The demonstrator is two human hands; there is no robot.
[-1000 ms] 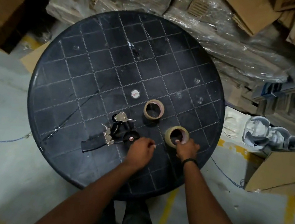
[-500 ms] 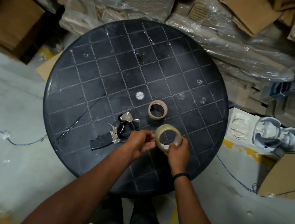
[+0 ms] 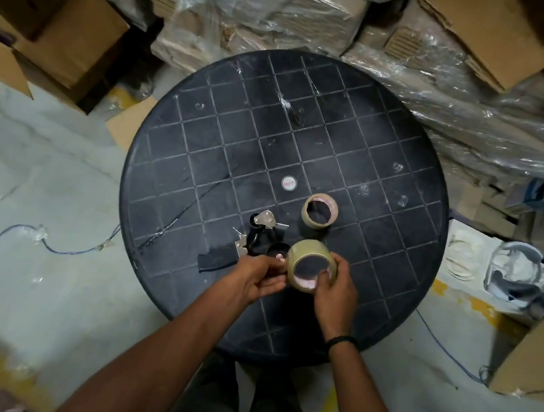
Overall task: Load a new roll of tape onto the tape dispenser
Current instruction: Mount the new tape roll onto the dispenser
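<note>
On the table (image 3: 202, 150) we see the tape dispenser (image 3: 256, 238) lying left of centre at the near side. One tape roll (image 3: 319, 210) lies behind and to its right. We hold another tape roll (image 3: 312, 266) just right of the dispenser, between our left hand (image 3: 252, 279) and right hand (image 3: 335, 294).

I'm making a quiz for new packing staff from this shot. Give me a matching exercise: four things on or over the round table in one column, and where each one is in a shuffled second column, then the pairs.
Things
1. Held tape roll
2. Second tape roll
3. Tape dispenser
4. Small white disc

Places
A. lying on the table, left of the held roll
B. flat at the table's centre
C. lifted between left hand and right hand
D. resting on the table beyond the hands

Pairs: 1-C, 2-D, 3-A, 4-B
</note>
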